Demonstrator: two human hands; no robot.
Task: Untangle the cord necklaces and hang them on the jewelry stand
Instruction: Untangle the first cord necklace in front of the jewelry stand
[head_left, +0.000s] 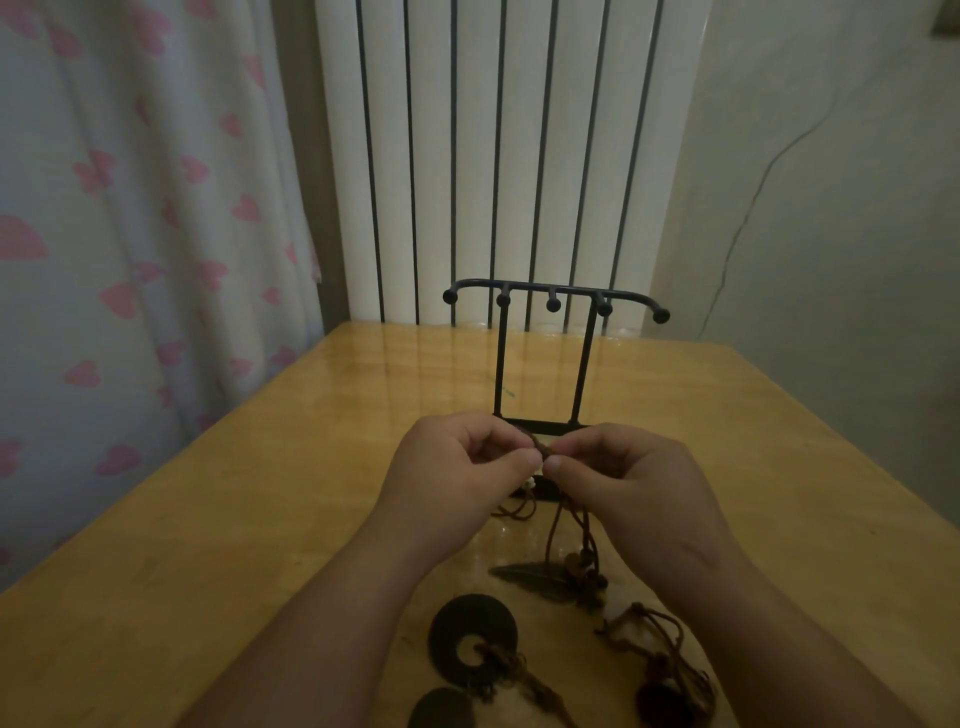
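Observation:
My left hand (462, 467) and my right hand (628, 478) meet in front of the stand's base, each pinching the same brown cord (543, 448) at a knot between the fingertips. The cord's strands (563, 519) hang down to a metal feather pendant (535, 574) lying on the table. A dark round disc pendant (457, 631) with its cord lies nearer me, and another tangled cord necklace (654, 649) lies to its right. The black metal jewelry stand (550, 301) stands behind my hands, its hooks bare.
The wooden table (260, 493) runs up to a white radiator (483, 156) at the back. A curtain with pink hearts (130, 234) hangs on the left. A thin wire (748, 208) trails down the right wall.

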